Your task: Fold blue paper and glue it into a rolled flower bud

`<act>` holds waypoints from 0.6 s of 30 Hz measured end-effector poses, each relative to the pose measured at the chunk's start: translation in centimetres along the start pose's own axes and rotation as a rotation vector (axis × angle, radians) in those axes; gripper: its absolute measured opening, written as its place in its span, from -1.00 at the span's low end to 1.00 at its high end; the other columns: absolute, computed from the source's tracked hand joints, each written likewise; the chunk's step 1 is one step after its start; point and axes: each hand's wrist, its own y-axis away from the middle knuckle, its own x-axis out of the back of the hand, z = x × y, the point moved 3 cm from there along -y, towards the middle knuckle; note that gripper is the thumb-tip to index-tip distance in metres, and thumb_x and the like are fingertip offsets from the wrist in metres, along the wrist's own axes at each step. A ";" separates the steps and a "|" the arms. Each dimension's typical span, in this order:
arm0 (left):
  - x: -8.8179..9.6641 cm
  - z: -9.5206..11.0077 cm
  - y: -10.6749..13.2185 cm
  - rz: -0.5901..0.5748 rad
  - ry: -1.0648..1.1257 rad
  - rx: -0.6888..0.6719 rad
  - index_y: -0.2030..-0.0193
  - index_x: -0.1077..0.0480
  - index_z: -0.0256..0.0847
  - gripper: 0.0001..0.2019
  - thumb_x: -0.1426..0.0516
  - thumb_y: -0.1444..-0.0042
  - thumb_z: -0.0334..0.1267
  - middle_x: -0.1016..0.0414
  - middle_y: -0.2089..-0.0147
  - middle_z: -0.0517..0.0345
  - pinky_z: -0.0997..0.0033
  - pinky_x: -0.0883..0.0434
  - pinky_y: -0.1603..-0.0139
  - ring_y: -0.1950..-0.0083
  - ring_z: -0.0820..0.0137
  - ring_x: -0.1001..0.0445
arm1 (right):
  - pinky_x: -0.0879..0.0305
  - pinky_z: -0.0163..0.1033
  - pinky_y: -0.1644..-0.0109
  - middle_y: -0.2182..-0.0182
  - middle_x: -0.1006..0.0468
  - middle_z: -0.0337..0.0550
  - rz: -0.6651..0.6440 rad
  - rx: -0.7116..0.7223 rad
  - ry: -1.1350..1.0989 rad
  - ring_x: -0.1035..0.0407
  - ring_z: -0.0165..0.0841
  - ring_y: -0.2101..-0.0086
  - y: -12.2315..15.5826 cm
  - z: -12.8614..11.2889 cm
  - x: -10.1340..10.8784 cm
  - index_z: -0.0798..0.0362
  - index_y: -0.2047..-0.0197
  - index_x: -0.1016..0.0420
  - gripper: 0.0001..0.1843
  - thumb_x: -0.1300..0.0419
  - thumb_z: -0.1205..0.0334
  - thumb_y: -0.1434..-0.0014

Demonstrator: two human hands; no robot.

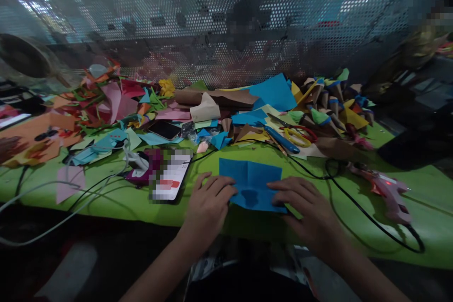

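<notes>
A blue sheet of paper [264, 177] with crossing fold creases and a dark patch low in its middle is held at the table's near edge. My left hand [209, 202] grips its left side, fingertips on top of the sheet. At the right side, my right hand [307, 204] has its fingers bent over the paper's edge, the thumb below. The sheet's lower edge is tilted up toward me. Just left of my left hand lies a lit phone [173, 177]. To the right of my right hand, a pink glue gun [393, 194] with a red light rests on its side.
Coloured paper scraps [113, 101] are heaped along the back. Paper cones [327, 101] lie at back right, near yellow-handled scissors [297, 138] and a blue pen-like tool [281, 139]. A black cord [368, 212] loops across the green table [116, 210]. White cables [63, 231] trail at left.
</notes>
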 end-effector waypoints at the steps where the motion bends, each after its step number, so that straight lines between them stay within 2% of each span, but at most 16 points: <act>1: -0.4 -0.1 0.3 -0.050 0.016 0.003 0.14 -0.40 -0.11 -0.63 -0.02 -0.05 -0.65 -0.54 -0.06 0.18 0.05 -0.15 -0.29 -0.13 0.28 -0.45 | -0.26 -0.03 -0.08 0.00 -0.58 -0.15 -0.053 -0.019 0.007 -0.38 -0.21 -0.01 0.5 0.2 -0.4 -0.04 0.22 -0.39 -0.72 -0.08 0.54 -0.12; 5: -1.6 -0.7 1.5 -0.233 0.084 0.027 0.12 -0.36 -0.12 -0.63 0.00 -0.02 -0.63 -0.44 -0.25 0.17 0.01 -0.15 -0.37 -0.35 0.26 -0.28 | -0.31 0.01 -0.11 -0.13 -0.51 -0.11 -0.190 -0.094 0.045 -0.37 -0.18 -0.10 1.8 1.2 -1.2 -0.06 0.14 -0.41 -0.75 -0.09 0.46 -0.18; 9: -1.7 -1.0 1.8 -0.337 0.117 0.068 0.11 -0.34 -0.13 -0.65 0.00 -0.04 -0.60 -0.36 -0.33 0.15 0.00 -0.13 -0.41 -0.41 0.27 -0.19 | -0.29 0.10 -0.17 -0.23 -0.42 -0.11 -0.244 -0.113 0.085 -0.32 -0.16 -0.17 1.7 1.6 -1.1 -0.09 -0.10 -0.38 -0.54 -0.08 0.44 -0.15; 13: -1.4 -1.2 1.6 -0.374 0.134 0.084 0.13 -0.34 -0.12 -0.69 -0.02 -0.07 -0.57 -0.34 -0.34 0.18 0.02 -0.10 -0.43 -0.42 0.29 -0.19 | -0.24 0.11 -0.24 -0.28 -0.35 -0.18 -0.275 -0.085 0.120 -0.24 -0.18 -0.23 1.4 1.9 -1.4 -0.12 -0.23 -0.32 -0.37 -0.06 0.49 -0.11; 18: -1.2 -1.0 1.6 -0.331 0.060 0.061 0.07 -0.37 -0.12 -0.66 -0.03 -0.09 -0.58 -0.41 -0.29 0.17 -0.02 -0.22 -0.31 -0.34 0.24 -0.31 | -0.19 0.13 -0.23 -0.28 -0.36 -0.14 -0.224 -0.062 0.208 -0.22 -0.13 -0.23 1.4 1.7 -1.4 -0.07 -0.23 -0.35 -0.38 -0.05 0.50 -0.11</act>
